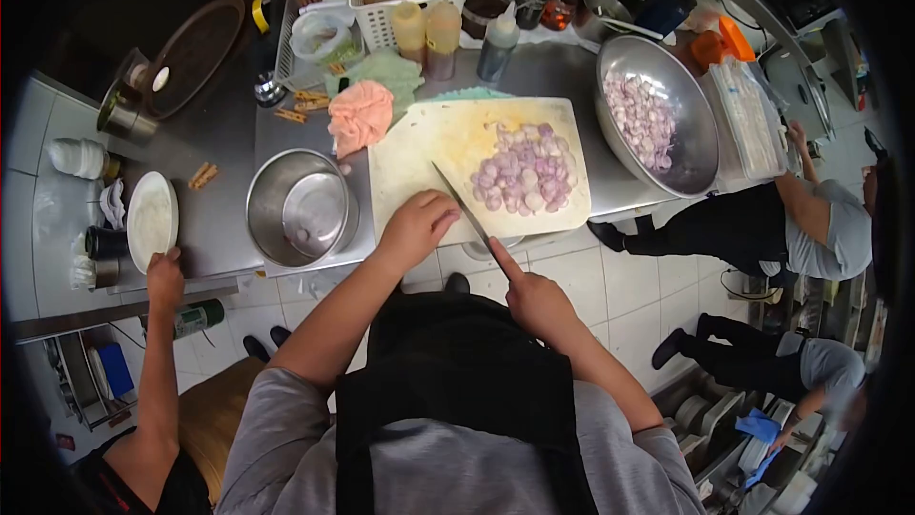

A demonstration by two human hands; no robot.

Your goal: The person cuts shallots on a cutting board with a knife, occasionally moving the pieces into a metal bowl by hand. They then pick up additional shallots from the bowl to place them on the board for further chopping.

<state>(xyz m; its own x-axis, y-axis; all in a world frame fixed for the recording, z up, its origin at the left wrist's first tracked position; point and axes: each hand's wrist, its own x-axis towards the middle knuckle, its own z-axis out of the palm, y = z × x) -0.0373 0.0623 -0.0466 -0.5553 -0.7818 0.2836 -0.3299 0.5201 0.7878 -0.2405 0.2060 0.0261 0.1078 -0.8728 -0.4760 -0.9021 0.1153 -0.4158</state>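
Two hands are engaged: the knife (464,214) is gripped in the closed right hand (537,301), while the curled left hand (416,226), holding nothing visible, should be kept clear beside the sliced shallots (526,170) on the cutting board (448,148).

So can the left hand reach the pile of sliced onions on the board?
Probably yes: the left hand rests on the cutting board, and only the knife lies between it and the sliced onions.
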